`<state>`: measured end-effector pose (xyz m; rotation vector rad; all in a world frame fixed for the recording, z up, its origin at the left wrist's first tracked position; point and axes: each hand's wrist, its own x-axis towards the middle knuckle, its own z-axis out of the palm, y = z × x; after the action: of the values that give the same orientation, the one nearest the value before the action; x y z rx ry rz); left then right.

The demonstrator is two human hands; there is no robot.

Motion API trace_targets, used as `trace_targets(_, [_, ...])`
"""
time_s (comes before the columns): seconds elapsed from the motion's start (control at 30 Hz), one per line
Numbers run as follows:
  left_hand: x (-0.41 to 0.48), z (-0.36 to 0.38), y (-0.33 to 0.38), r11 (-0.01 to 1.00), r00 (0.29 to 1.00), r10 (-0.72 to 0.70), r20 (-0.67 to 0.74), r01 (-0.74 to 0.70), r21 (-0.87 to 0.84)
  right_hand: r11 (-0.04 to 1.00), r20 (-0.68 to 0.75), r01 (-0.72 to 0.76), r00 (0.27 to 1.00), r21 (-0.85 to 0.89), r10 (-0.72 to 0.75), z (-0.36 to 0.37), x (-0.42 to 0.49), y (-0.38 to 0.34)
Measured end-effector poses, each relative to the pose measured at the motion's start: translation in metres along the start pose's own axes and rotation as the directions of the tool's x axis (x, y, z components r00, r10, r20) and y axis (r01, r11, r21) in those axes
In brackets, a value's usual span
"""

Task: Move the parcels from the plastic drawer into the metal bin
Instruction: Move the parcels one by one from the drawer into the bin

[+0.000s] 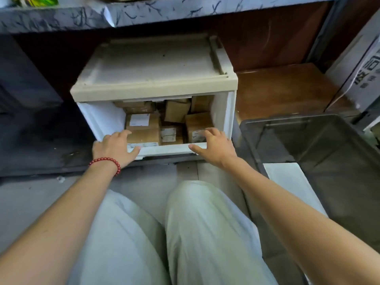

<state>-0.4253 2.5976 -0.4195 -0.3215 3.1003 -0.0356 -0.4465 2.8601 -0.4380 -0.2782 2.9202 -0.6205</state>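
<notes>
A cream plastic drawer point(164, 149) is pulled partway out of its housing point(152, 66) under a shelf. Several brown cardboard parcels fill it, some with white labels: one at the left point(144, 122), one at the right point(197, 122), one tilted at the back point(176, 110). My left hand point(114, 145), with a red bead bracelet on the wrist, grips the drawer's front rim at the left, fingers over the edge. My right hand point(213, 145) grips the same rim at the right. The grey metal bin point(292, 118) stands on the floor to the right of the drawer.
A marbled dark shelf point(61, 17) overhangs the drawer unit. A brown wooden board point(283, 89) lies behind the bin, and a white printed carton point(364, 68) stands at the far right. My knees in pale trousers point(185, 223) are just in front of the drawer.
</notes>
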Motion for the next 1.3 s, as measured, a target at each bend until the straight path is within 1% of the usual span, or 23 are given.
trace_targets(0.1, [0.008, 0.010, -0.011, 0.994, 0.997, -0.067, 0.049, 0.071, -0.085, 0.999, 0.041, -0.005, 0.999, 0.040, 0.004, 0.005, 0.026, -0.031])
trace_targets(0.23, [0.025, 0.024, -0.016, 0.986, 0.998, -0.043, 0.036, 0.048, -0.160, 0.996, 0.095, -0.007, 0.996, 0.093, -0.002, 0.018, 0.064, -0.064])
trace_targets(0.3, [0.036, 0.033, -0.017, 0.981, 0.997, -0.035, 0.069, 0.047, -0.186, 0.997, 0.118, -0.022, 0.993, 0.073, 0.013, 0.032, 0.080, -0.070])
trace_targets(0.43, [0.060, 0.051, -0.020, 0.976, 0.993, -0.051, 0.108, 0.072, -0.205, 0.993, 0.224, -0.118, 0.968, 0.001, 0.115, 0.059, 0.105, -0.074])
trace_targets(0.5, [0.073, 0.060, -0.020, 0.973, 0.991, -0.054, 0.125, 0.080, -0.215, 0.991, 0.238, -0.132, 0.962, -0.022, 0.134, 0.067, 0.119, -0.078])
trace_targets(0.67, [0.105, 0.080, -0.016, 0.967, 0.985, -0.088, 0.147, 0.120, -0.226, 0.998, 0.243, -0.047, 0.969, 0.033, 0.038, 0.099, 0.149, -0.086])
trace_targets(0.77, [0.119, 0.090, -0.018, 0.943, 0.971, -0.148, 0.187, 0.195, -0.269, 0.998, 0.302, -0.064, 0.952, 0.016, 0.056, 0.115, 0.158, -0.085])
trace_targets(0.87, [0.127, 0.101, -0.022, 0.927, 0.961, -0.189, 0.202, 0.243, -0.286, 0.990, 0.293, -0.115, 0.952, 0.081, 0.087, 0.123, 0.167, -0.088])
trace_targets(1.03, [0.135, 0.106, -0.020, 0.917, 0.960, -0.235, 0.152, 0.271, -0.294, 0.978, 0.313, -0.135, 0.947, 0.158, 0.080, 0.137, 0.176, -0.094])
trace_targets(1.1, [0.137, 0.109, -0.020, 0.907, 0.957, -0.249, 0.149, 0.284, -0.312, 0.960, 0.322, -0.163, 0.943, 0.226, 0.084, 0.138, 0.178, -0.096])
trace_targets(1.2, [0.140, 0.110, -0.021, 0.876, 0.946, -0.276, 0.171, 0.321, -0.361, 0.923, 0.345, -0.208, 0.934, 0.324, 0.089, 0.135, 0.178, -0.096])
trace_targets(1.3, [0.141, 0.108, -0.017, 0.833, 0.931, -0.300, 0.209, 0.363, -0.418, 0.910, 0.351, -0.218, 0.932, 0.354, 0.087, 0.134, 0.177, -0.095])
